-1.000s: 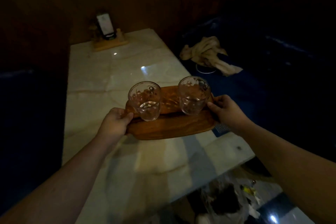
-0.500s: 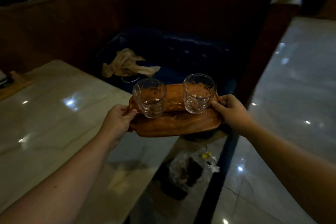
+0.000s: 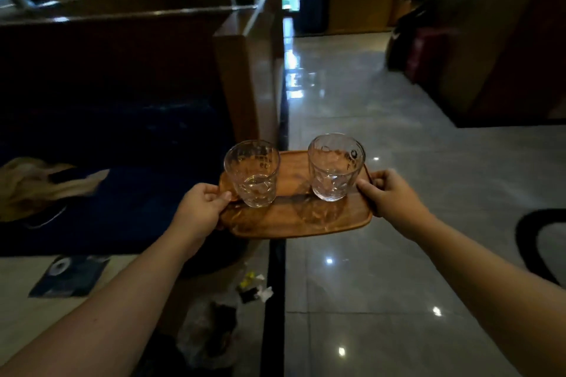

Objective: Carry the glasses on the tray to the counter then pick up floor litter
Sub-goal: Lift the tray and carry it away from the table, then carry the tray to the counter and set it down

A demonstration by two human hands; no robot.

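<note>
A wooden tray (image 3: 301, 222) is held level in the air in front of me. My left hand (image 3: 200, 208) grips its left end and my right hand (image 3: 390, 194) grips its right end. Two clear glasses stand upright on it: the left glass (image 3: 252, 173) has a little water in the bottom, the right glass (image 3: 335, 167) looks empty. Below the tray, floor litter (image 3: 255, 286) of small white and yellow scraps lies by a crumpled clear plastic bag (image 3: 206, 330).
A dark blue bench seat (image 3: 128, 144) with a beige cloth (image 3: 33, 185) is on the left, ending in a wooden partition (image 3: 245, 70). A marble table corner (image 3: 33, 312) with a dark card (image 3: 69, 275) is at lower left. Glossy tiled floor (image 3: 398, 162) stretches ahead and right.
The view has swung right, away from the table toward the open aisle. The tray with both glasses has moved off the table edge and is now over the floor, still in both hands.
</note>
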